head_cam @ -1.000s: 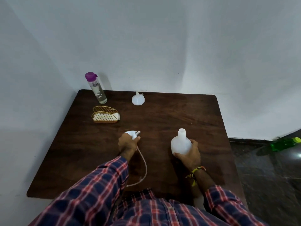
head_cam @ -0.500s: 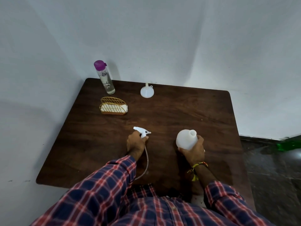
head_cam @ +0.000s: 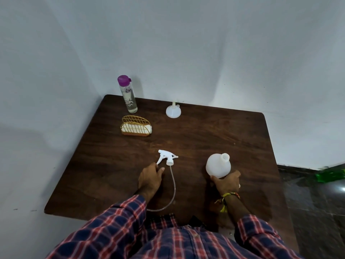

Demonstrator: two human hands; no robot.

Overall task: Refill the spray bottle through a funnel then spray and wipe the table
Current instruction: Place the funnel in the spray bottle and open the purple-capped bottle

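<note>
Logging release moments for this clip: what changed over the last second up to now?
The left hand has let go of the spray head, which now lies on the table just ahead of its fingers. The right hand still grips the bottle. The funnel has not been moved.

The left hand point(head_cam: 150, 179) lets go of the spray head point(head_cam: 167, 156), which now lies on the desk point(head_cam: 233, 131). Fingers just beside it, no grip now.

A plain room corner: bare white walls point(head_cam: 186, 43), small wooden table point(head_cam: 205, 131), dark stone floor point(head_cam: 313, 212).
</note>
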